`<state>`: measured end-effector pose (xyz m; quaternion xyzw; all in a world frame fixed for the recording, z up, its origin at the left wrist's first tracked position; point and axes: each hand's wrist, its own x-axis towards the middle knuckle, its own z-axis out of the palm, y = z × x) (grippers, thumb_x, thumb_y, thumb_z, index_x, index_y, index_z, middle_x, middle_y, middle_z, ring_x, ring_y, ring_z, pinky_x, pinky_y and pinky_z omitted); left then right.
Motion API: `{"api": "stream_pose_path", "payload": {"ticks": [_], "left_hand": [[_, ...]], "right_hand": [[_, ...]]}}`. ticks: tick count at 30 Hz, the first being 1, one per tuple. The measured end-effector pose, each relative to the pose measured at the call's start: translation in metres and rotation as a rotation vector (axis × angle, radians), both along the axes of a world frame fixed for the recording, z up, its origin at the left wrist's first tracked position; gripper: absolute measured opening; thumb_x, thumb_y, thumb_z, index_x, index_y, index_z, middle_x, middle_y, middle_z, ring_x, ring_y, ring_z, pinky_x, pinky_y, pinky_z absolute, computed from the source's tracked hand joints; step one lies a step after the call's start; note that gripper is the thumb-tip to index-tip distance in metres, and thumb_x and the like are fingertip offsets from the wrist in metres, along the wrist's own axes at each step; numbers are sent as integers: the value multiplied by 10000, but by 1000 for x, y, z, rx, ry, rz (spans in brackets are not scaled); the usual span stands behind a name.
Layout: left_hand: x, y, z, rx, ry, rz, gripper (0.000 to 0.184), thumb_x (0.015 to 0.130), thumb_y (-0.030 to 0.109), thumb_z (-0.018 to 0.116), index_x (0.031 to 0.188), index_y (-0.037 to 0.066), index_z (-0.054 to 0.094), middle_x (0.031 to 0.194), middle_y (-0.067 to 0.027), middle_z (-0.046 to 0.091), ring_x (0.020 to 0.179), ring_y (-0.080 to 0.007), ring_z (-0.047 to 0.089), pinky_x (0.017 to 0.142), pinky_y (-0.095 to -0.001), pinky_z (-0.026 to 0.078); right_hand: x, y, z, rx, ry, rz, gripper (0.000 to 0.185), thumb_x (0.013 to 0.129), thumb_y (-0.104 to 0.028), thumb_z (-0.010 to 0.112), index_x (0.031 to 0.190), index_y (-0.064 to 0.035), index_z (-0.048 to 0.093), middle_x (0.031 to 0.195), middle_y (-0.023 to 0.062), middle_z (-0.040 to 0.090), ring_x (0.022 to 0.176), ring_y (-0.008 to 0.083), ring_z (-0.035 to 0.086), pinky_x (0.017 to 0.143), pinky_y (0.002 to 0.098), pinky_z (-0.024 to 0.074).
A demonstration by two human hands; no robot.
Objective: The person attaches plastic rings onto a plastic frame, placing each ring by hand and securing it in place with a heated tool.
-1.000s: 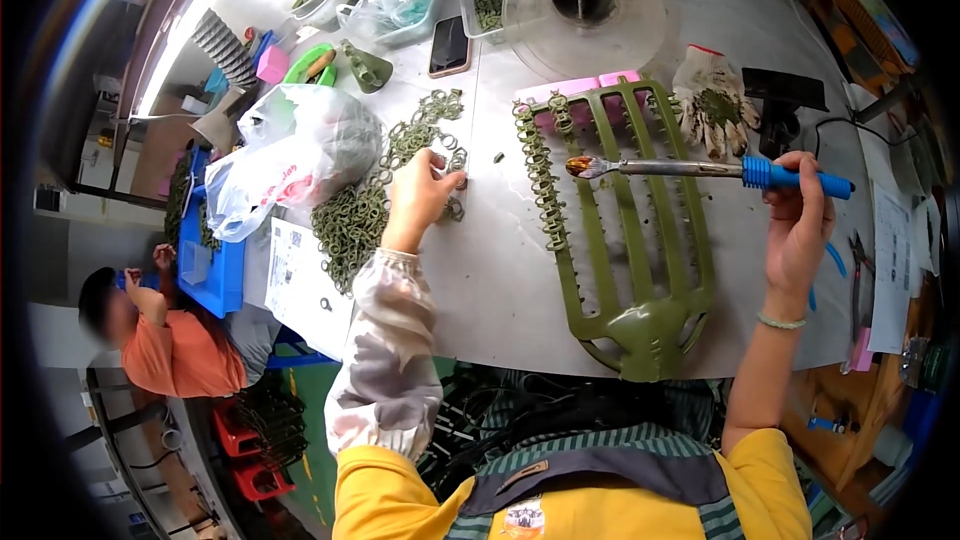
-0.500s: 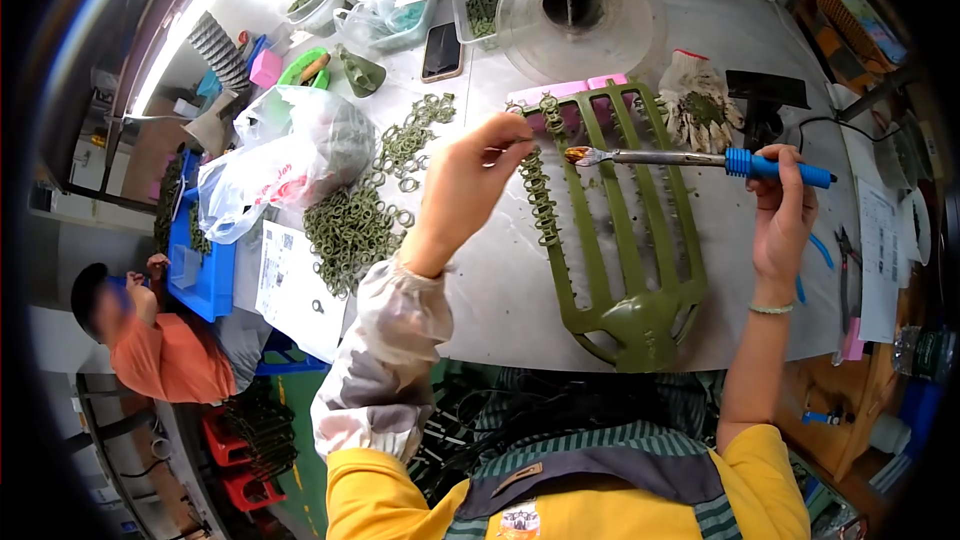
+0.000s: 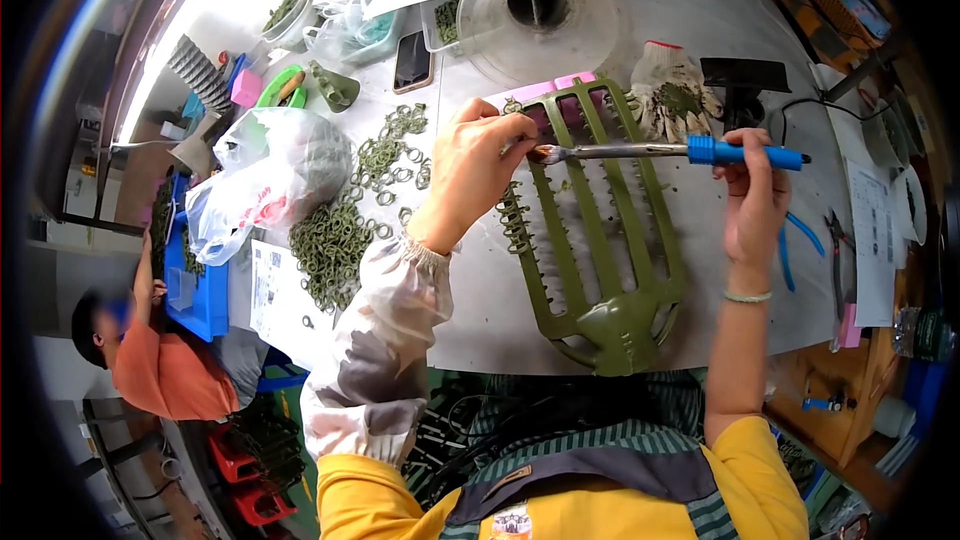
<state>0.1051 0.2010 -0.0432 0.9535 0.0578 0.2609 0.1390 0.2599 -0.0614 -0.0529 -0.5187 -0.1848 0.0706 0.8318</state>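
Observation:
My right hand (image 3: 752,202) grips the blue handle of what looks like a soldering iron (image 3: 640,150), its long metal shaft pointing left. At its brownish tip, the fingers of my left hand (image 3: 468,165) are pinched together; whatever they hold is hidden. Beneath both lies a green rack-like frame (image 3: 617,325) with long toothed bars. Several green rings (image 3: 513,220) hang along its left bar, just below my left fingers. A pile of loose green rings (image 3: 330,255) sits left of my left forearm.
Behind the frame stand a clear round cover (image 3: 590,25) and a soiled work glove (image 3: 665,100). A plastic bag (image 3: 275,175), phone (image 3: 412,62) and blue-handled pliers (image 3: 787,255) lie around the table. A person in orange (image 3: 175,365) sits at far left beside a blue tray (image 3: 205,290).
The iron's tip has come up to my left fingertips, where a gap was before. The whole scene has shifted slightly left in view. The person at left has stretched out an arm.

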Motion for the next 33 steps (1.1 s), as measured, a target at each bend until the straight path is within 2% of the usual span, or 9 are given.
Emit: {"api": "stream_pose_path", "payload": {"ticks": [6, 7, 8, 13, 14, 21, 26, 32, 33], "left_hand": [[-7, 12, 18, -178, -118, -21, 133, 823, 148, 766, 944, 103, 737, 896, 0, 726, 872, -153, 620, 759, -311, 498], [-15, 22, 21, -357, -156, 61, 134, 859, 156, 747, 967, 76, 735, 897, 0, 723, 802, -105, 612, 711, -278, 487], [-20, 39, 12, -644, -250, 198, 112, 842, 126, 747, 935, 66, 737, 825, -55, 718, 656, -161, 615, 647, -294, 497], [-77, 105, -37, -334, 243, 474, 176, 816, 171, 757, 943, 51, 731, 833, -116, 735, 748, -219, 713, 711, -332, 548], [-81, 104, -47, -304, 310, 502, 272, 801, 123, 778, 1047, 27, 712, 904, -119, 738, 794, -176, 705, 740, -303, 557], [-97, 80, -68, -156, 232, 454, 301, 761, 71, 780, 1049, 78, 690, 856, -68, 605, 705, -199, 615, 664, -344, 517], [-114, 82, -71, -423, 95, 492, 206, 816, 55, 754, 1006, 44, 675, 846, -50, 664, 717, -123, 642, 656, -256, 533], [-87, 24, 7, -822, -121, 273, 132, 885, 44, 713, 1006, 9, 675, 852, -51, 716, 763, -73, 651, 682, -210, 531], [-78, 15, 12, -687, -128, 185, 142, 870, 51, 723, 1003, 19, 685, 837, -72, 722, 736, -94, 672, 676, -229, 536]], "right_hand": [[1, -13, 9, -20, 29, -3, 189, 950, -211, 637, 913, -27, 660, 939, 42, 651, 725, 96, 568, 649, 250, 485], [1, -14, 9, -13, 36, 2, 188, 950, -211, 636, 917, -27, 656, 942, 42, 647, 726, 94, 568, 648, 248, 483], [1, -16, 9, -8, 42, 6, 187, 949, -211, 635, 922, -27, 652, 944, 42, 644, 728, 93, 567, 648, 247, 482], [0, -18, 8, -19, 34, 20, 189, 953, -211, 627, 935, -23, 642, 959, 36, 635, 732, 86, 562, 646, 239, 472], [-1, -18, 9, -22, 32, 15, 190, 954, -211, 625, 934, -23, 643, 960, 34, 635, 733, 84, 562, 644, 238, 470], [-6, -21, 15, -43, 6, 22, 189, 957, -214, 622, 926, -30, 649, 959, 33, 636, 740, 78, 557, 639, 234, 466], [-9, -22, 18, -40, -8, 18, 195, 955, -222, 627, 932, -30, 652, 950, 36, 639, 739, 78, 558, 642, 235, 469], [-8, -24, 19, -53, -21, -5, 201, 951, -226, 637, 940, -26, 656, 964, 39, 645, 728, 82, 563, 658, 236, 483], [-8, -23, 19, -57, -22, -11, 203, 950, -227, 639, 941, -25, 656, 966, 39, 646, 725, 83, 565, 661, 236, 485]]}}
